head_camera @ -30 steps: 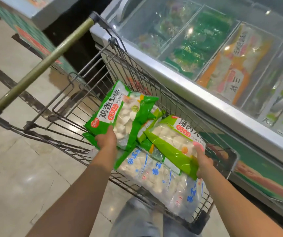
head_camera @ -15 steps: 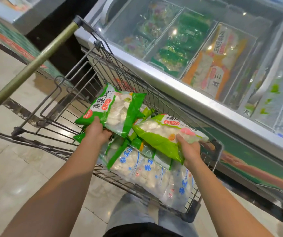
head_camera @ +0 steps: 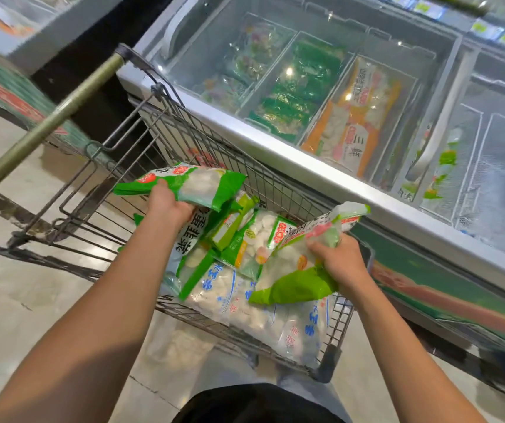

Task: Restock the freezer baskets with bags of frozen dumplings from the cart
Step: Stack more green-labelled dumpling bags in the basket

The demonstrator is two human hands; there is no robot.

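A wire shopping cart (head_camera: 159, 141) stands on a pale tiled floor (head_camera: 10, 294), its far right side just beside a chest freezer (head_camera: 321, 175) with a grey metal rim and a green-and-orange front panel. The left hand (head_camera: 168, 206) grips a green bag of dumplings (head_camera: 196, 184) held flat above the cart. The right hand (head_camera: 339, 261) clutches a second green bag (head_camera: 303, 270), tilted, near the cart's right wall. More bags, green and blue-printed (head_camera: 245, 303), lie piled in the cart. Under the freezer's glass, baskets hold green packs (head_camera: 300, 96) and orange packs (head_camera: 355, 117).
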